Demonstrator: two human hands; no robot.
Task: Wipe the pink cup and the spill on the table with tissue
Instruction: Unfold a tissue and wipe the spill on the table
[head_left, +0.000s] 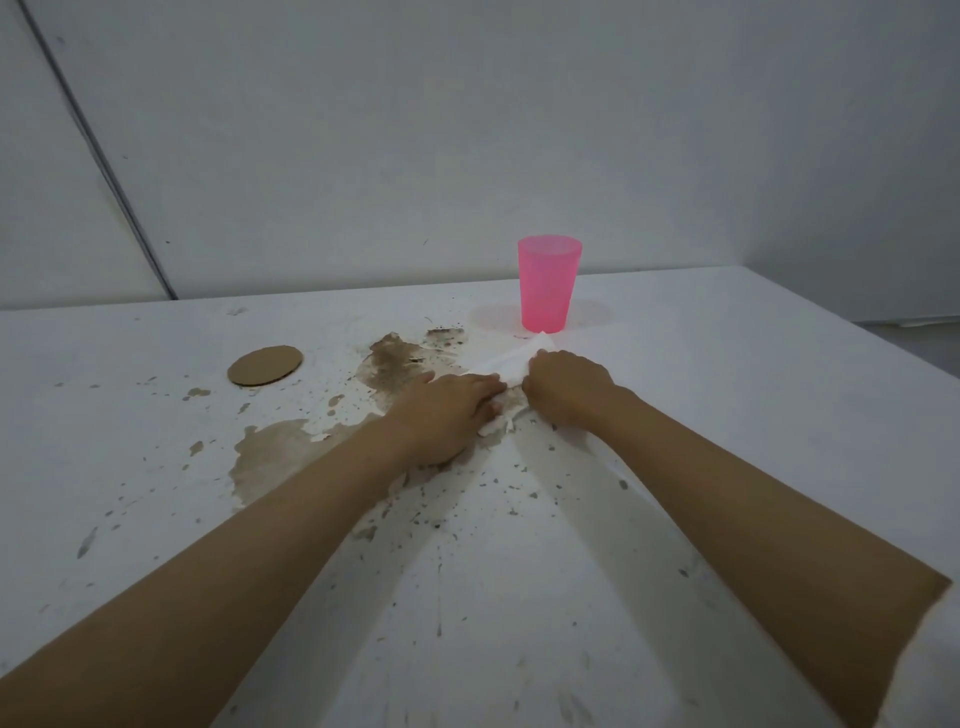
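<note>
A translucent pink cup (548, 283) stands upright near the far edge of the white table (727, 395). In front of it lies a white tissue (511, 364), partly hidden by both hands. My left hand (447, 415) lies flat with straight fingers pressing the tissue's near end onto the table. My right hand (566, 387) has its fingers curled over the tissue's right side. A brown spill (400, 364) spreads left of the hands, with a second pool (270, 457) nearer me and several splatter specks around.
A round brown cardboard coaster (266, 365) lies on the table to the left of the spill. A pale wall rises right behind the table's far edge. The table's right edge runs diagonally at the far right.
</note>
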